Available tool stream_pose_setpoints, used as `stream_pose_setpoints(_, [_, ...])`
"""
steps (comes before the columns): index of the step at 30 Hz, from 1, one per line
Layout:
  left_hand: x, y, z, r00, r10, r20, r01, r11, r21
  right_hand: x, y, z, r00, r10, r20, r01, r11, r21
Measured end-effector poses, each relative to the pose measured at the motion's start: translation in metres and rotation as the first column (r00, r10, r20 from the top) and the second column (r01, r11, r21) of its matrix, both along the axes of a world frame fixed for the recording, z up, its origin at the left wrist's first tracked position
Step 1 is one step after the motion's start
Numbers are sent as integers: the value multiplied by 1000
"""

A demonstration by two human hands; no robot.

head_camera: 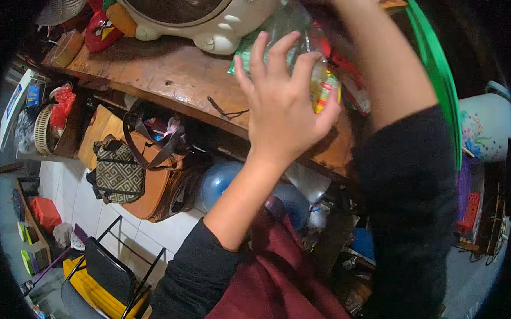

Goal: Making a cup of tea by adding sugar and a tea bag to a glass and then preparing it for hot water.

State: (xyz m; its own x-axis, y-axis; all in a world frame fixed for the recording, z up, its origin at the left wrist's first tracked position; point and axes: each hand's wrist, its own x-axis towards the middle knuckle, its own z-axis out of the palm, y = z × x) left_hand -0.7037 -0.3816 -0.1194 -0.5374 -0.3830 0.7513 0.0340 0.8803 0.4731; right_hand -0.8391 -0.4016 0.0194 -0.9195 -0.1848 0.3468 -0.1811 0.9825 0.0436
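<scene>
My left hand (pixel 286 93) is over the right part of a wooden table, fingers spread and curved, with nothing visibly held. Partly behind its fingers are a clear plastic item (pixel 290 19), perhaps a bag or bottle, and a yellow-labelled package (pixel 326 88). Whether the fingertips touch them is hidden. A green-edged packet (pixel 242 55) lies just left of the fingers. My right forearm (pixel 381 58) reaches up past the top edge, so my right hand is out of view. Red and black packaging (pixel 347 72) sits between the two arms.
On the wooden table (pixel 153 73) stand a cream animal-shaped fan (pixel 218 29), a red bird figure (pixel 101 32) and a tape roll (pixel 68 47). Below are a brown bag (pixel 146 193), a patterned pouch (pixel 121 171) and a black-framed chair (pixel 110 268). A green strip (pixel 440 77) hangs right.
</scene>
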Motion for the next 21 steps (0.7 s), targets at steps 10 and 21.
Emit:
stream_pose_setpoints(10, [-7,-12,-13,929,-234,-286,296,934,198,162,114,-46,835,189,-516,-449,777,-442])
stream_pose_setpoints(21, [173,187,-43,409,-586,-699,447,-539,714,336,337,-146,949,281,-142,-277,532,-800])
